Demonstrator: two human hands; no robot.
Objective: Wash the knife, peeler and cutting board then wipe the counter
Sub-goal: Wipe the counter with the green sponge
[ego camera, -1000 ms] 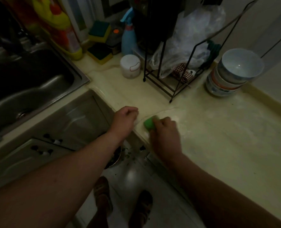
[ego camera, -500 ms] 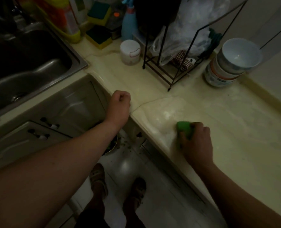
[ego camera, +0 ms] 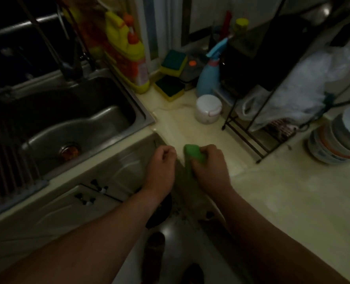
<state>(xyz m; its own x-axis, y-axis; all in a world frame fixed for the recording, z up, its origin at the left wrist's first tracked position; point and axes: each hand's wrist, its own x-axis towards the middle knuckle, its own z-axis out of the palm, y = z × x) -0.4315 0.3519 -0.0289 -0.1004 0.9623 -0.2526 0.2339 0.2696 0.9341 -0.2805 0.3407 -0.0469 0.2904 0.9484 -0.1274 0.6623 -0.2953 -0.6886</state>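
Sponge point(ego camera: 193, 153), green, lies at the inner corner edge of the pale worktop point(ego camera: 282, 191), gripped by the right hand point(ego camera: 210, 171) with its fingers curled over it. The left hand point(ego camera: 161, 167) is a closed fist holding nothing, just beside the sponge, over the cabinet front point(ego camera: 118, 167) near the steel sink point(ego camera: 83, 119).

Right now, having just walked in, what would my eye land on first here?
The bright green sponge stands out most, gripped by the right hand at the front edge of the counter. The left hand is a fist just beside it, holding nothing visible. Further back, a yellow bottle stands by the far corner of the sink.
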